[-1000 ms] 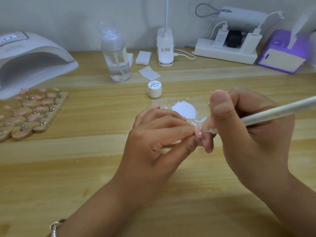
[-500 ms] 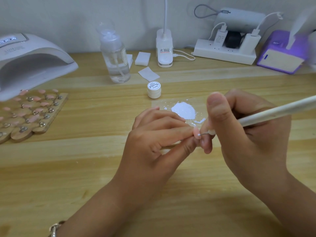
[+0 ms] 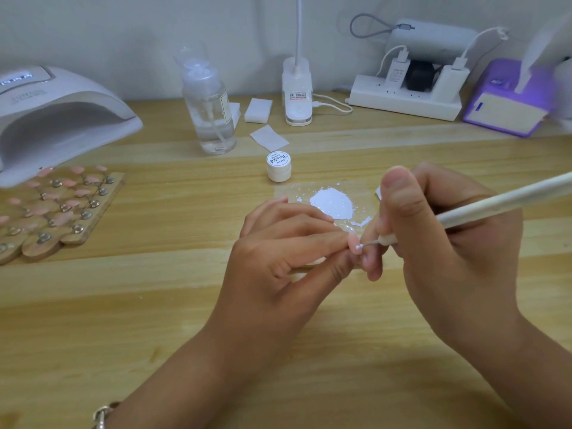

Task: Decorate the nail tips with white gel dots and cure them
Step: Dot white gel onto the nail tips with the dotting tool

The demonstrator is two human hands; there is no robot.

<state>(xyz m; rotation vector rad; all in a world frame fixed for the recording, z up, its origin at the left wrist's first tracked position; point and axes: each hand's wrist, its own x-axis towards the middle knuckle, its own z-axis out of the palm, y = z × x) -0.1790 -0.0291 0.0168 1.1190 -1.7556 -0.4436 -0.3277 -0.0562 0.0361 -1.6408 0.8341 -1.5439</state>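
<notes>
Dotting tool (image 3: 501, 202) tip now touches pinched nail tip (image 3: 353, 241).

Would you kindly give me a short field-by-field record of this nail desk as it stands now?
left hand: pinches a pink nail tip
right hand: grips the pen, its white-loaded point at the nail tip
white gel: patch just behind the hands
jar: lidded, behind the gel
board: far left, carries pink tips
lamp: behind the board
</notes>
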